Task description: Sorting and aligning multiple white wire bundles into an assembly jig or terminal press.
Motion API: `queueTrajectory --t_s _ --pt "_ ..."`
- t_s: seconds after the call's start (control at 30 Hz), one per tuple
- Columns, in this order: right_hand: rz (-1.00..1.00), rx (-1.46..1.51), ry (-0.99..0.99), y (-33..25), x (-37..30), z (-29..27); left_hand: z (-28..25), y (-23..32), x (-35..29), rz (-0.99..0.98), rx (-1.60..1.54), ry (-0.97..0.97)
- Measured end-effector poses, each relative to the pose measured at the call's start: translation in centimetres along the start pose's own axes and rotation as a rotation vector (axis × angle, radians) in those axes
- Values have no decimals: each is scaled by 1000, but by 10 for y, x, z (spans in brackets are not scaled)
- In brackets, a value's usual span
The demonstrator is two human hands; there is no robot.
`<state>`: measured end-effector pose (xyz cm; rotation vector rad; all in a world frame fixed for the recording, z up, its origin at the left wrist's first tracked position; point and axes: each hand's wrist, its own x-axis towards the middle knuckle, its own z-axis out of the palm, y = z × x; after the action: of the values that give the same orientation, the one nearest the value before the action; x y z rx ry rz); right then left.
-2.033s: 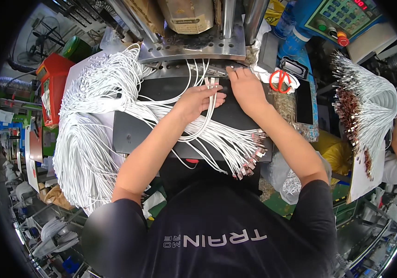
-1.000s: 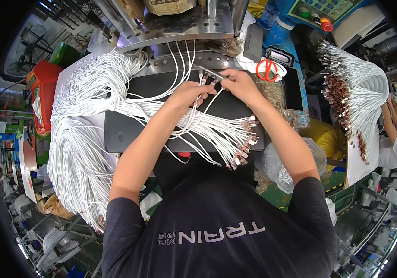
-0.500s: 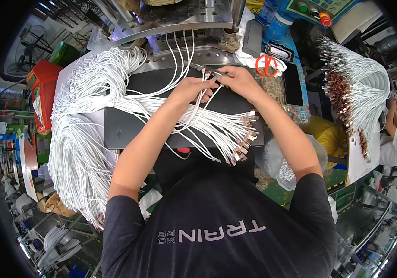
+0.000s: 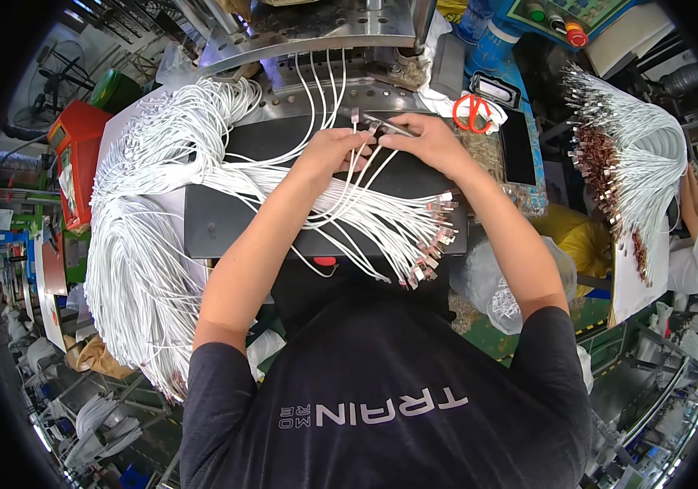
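Over the black work surface (image 4: 263, 145), my left hand (image 4: 338, 153) is closed on a few white cables, their metal plug ends pointing up past the fingers. One cable plug (image 4: 355, 116) stands clear above that hand. My right hand (image 4: 429, 140) is closed around a slim metal tool (image 4: 390, 125), its far tip beside a plug near my left fingertips. Whether it is tweezers I cannot tell. Under my wrists lies a fanned bundle of white cables (image 4: 365, 218), with plugs at its right end (image 4: 438, 236).
A large heap of white cables (image 4: 141, 277) hangs at the left. Ahead stands a metal press (image 4: 316, 33) with several cables running under it. Orange-handled scissors (image 4: 471, 112) and a dark phone-like slab (image 4: 517, 147) lie right. Another cable bundle (image 4: 642, 138) is farther right, near another person's arm (image 4: 691, 204).
The metal tool has shifted right, its tip now nearer my fingers. One plug stands up separately above my left hand. My hands have otherwise barely moved.
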<state>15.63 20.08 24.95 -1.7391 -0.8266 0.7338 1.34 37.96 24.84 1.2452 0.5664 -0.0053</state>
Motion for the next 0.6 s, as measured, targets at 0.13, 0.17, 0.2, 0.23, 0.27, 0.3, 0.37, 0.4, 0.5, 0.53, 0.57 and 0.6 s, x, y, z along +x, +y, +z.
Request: queueTrajectory --t_s 0.13,0.17,0.2,0.23,0.27,0.3,0.37,0.4,0.5,0.53,0.57,0.6 --pt "70 -33 38 15 7 -7 -6 7 0 -36 182 -29" --pt "71 -32 38 16 7 -7 -6 6 0 -37 182 -30" --pt "44 -66 35 18 7 -6 -5 4 0 -30 165 -7" --pt "17 -100 31 19 8 -6 -3 3 0 -23 148 16" --pt "-10 -134 28 20 8 -6 -2 1 0 -15 132 38" --pt "-9 -133 28 21 7 -5 0 -1 0 -16 132 38" --pt "6 -167 63 16 3 -2 5 -3 -5 8 87 82" --pt "14 -184 80 13 2 0 7 -2 -5 21 65 104" --pt "37 -247 87 -2 -7 3 11 1 -5 21 72 122" --pt "50 -279 92 -6 -9 3 12 1 -6 21 75 129" --pt "50 -277 90 -3 -7 2 10 1 -5 19 75 131" --pt "33 -253 71 1 -4 -1 7 1 -4 38 57 157"
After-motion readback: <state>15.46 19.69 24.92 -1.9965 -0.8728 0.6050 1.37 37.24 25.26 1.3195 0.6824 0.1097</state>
